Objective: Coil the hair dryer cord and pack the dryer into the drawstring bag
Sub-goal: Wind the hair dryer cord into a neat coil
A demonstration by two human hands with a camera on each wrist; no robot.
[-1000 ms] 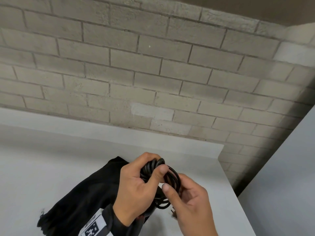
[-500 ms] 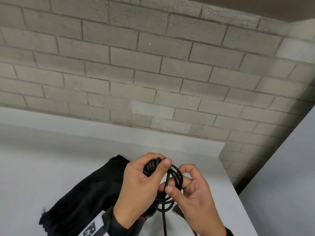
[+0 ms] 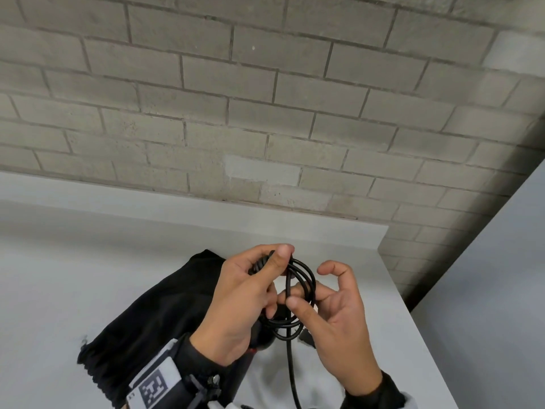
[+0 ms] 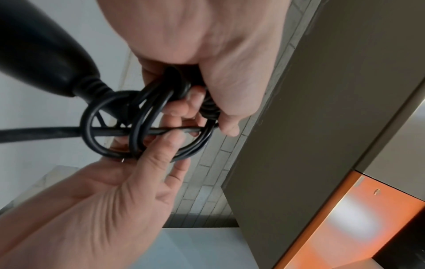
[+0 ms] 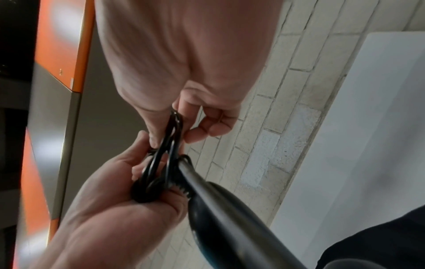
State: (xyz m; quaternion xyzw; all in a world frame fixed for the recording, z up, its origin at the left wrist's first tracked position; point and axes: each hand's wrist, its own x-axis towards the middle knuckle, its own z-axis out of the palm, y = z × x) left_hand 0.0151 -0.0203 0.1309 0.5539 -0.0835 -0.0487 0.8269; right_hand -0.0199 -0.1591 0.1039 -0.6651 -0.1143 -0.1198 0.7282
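Note:
My left hand (image 3: 274, 258) grips the top of the coiled black cord (image 3: 305, 280), thumb over the bunched loops. My right hand (image 3: 290, 299) pinches one strand of it between thumb and finger at the coil's middle, its other fingers spread. In the left wrist view this loose strand (image 4: 34, 133) crosses the coil (image 4: 138, 125) under the right thumb. The black hair dryer handle (image 4: 41, 54) hangs from the coil below my left hand (image 4: 207, 109); the right wrist view shows the handle (image 5: 230, 218). The black drawstring bag (image 3: 165, 314) lies on the white counter (image 3: 73, 276), behind and left of my hands.
A brick wall (image 3: 265, 113) rises right behind the counter. The counter's right edge (image 3: 413, 320) runs close to my right hand, with a grey panel (image 3: 495, 290) beyond it. The rest of the cord (image 3: 292, 376) hangs down toward me.
My right hand shifted from cupping the coil's lower side to pinching a single strand at its middle, with its outer fingers now spread. A length of cord now hangs down. The left hand kept its grip.

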